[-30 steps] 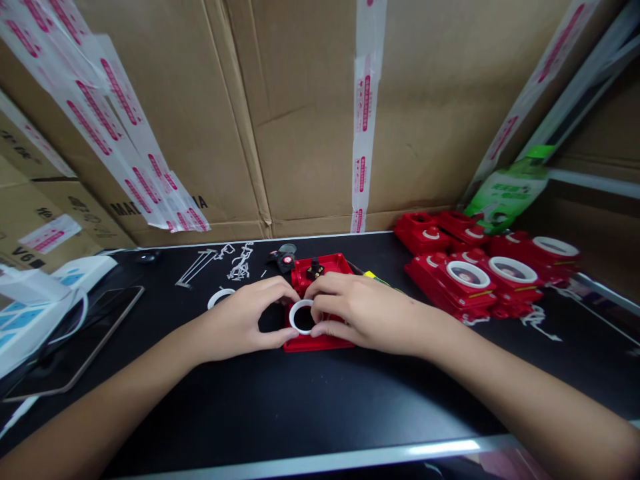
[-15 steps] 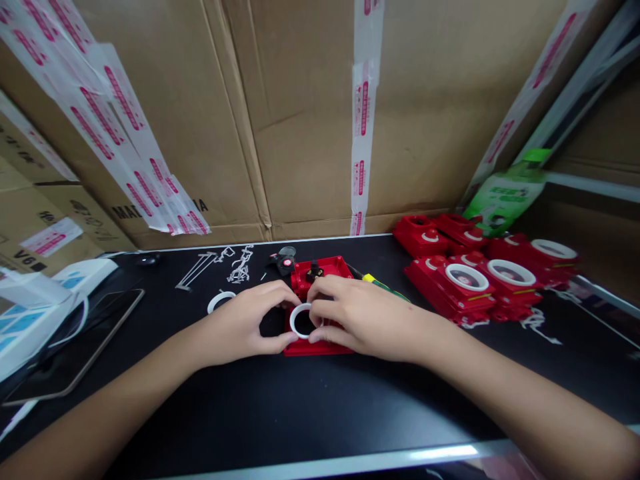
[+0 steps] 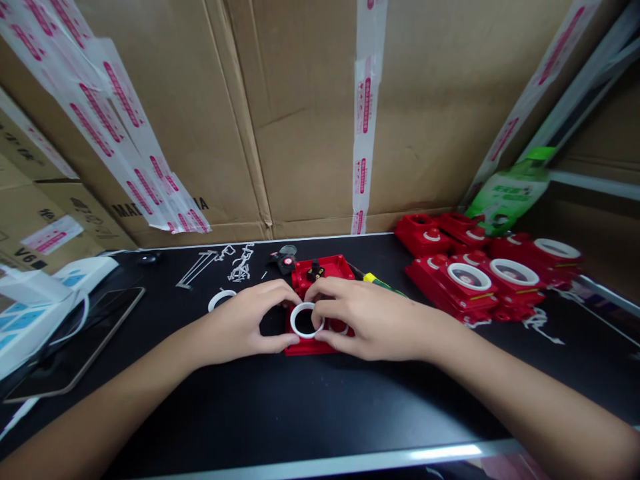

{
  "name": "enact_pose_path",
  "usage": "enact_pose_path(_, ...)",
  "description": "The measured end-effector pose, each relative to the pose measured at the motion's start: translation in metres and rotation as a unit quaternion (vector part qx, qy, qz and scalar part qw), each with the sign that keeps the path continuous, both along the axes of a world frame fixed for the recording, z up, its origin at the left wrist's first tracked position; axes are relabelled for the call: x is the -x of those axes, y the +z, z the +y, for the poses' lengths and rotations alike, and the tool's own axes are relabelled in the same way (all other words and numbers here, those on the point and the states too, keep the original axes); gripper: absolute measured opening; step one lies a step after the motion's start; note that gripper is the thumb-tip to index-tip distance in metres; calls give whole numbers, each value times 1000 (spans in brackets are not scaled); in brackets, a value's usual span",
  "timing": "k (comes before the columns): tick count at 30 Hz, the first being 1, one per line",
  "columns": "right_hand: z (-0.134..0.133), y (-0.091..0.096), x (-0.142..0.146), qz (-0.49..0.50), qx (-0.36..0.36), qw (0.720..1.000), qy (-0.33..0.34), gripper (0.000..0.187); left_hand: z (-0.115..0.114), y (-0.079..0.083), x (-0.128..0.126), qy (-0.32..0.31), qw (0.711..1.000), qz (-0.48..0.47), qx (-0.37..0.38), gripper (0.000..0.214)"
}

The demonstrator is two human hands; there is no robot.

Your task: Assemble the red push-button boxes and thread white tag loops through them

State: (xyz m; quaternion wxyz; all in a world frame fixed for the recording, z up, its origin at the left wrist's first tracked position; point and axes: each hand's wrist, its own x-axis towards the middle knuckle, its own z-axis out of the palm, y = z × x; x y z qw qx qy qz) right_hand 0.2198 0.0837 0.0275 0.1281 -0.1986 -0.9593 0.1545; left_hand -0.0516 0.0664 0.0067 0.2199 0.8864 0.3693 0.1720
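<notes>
A red plastic housing (image 3: pixel 327 268) lies on the black table (image 3: pixel 300 400) straight ahead. A white ring (image 3: pixel 306 321) sits on its near end over a dark round opening. My left hand (image 3: pixel 245 323) curls round the housing's left edge, thumb and forefinger at the ring. My right hand (image 3: pixel 367 317) covers the housing's right side, with thumb and fingers pinched on the ring. A small black part (image 3: pixel 315 271) stands inside the housing's far end.
A spare white ring (image 3: pixel 220 298) lies left of my left hand. Several finished red housings (image 3: pixel 475 277) are stacked at the right. White plastic scraps (image 3: pixel 235 263), a yellow-handled tool (image 3: pixel 377 281), a phone (image 3: pixel 75 343) and a white box (image 3: pixel 30 307) lie around. Cardboard walls stand behind.
My right fingers have shifted slightly to the right on the housing, so more of the white ring shows. My left hand has stayed where it was.
</notes>
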Motion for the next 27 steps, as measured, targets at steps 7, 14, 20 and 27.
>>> enact_pose_path(7,-1,0,3,-16,0,1000,-26,25,2,-3,4,3,1000,12,13,50)
enact_pose_path(14,-2,-1,1,-21,-12,999,-32,27,1,-3,3,7,1000,15,14,52)
enact_pose_path(20,-2,5,-3,-15,-20,1000,-4,18,2,-2,3,7,1000,16,11,50)
enact_pose_path(27,-4,7,0,-34,-52,998,-13,20,2,-2,3,8,1000,19,17,52)
